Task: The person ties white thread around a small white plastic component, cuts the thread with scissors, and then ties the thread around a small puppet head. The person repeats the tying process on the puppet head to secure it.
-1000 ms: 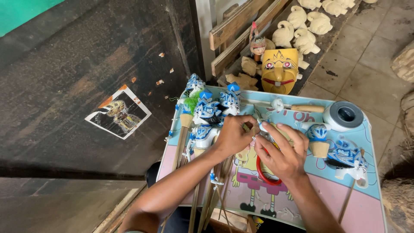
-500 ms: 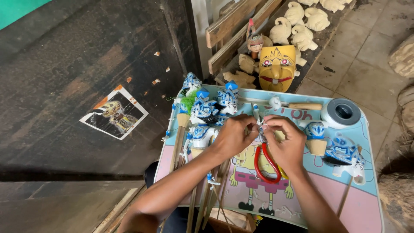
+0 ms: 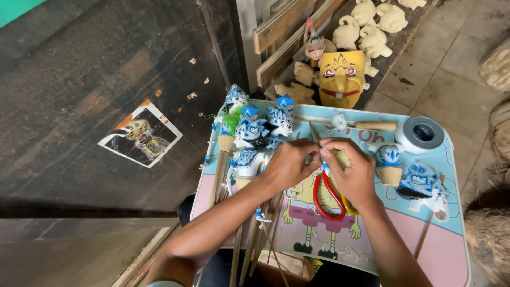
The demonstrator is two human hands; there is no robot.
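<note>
My left hand (image 3: 289,165) and my right hand (image 3: 351,172) meet over a small pink and blue cartoon-printed table (image 3: 441,250). Scissors with red and yellow handles (image 3: 325,194) hang from my right hand, their blades pointing up between both hands. My fingertips pinch a small pale piece there; what it is cannot be made out. Blue and white painted puppet heads on wooden sticks (image 3: 249,135) lie just left of my left hand.
Two more blue puppet heads (image 3: 422,180) and a roll of grey tape (image 3: 419,134) lie at the right. A yellow carved mask (image 3: 341,79) and unpainted carved figures (image 3: 372,24) stand behind the table. A printed picture (image 3: 141,134) lies on the dark floor.
My hands came closer together, fingertips now meeting at the scissor blades. The view shifted slightly; the table's items did not move.
</note>
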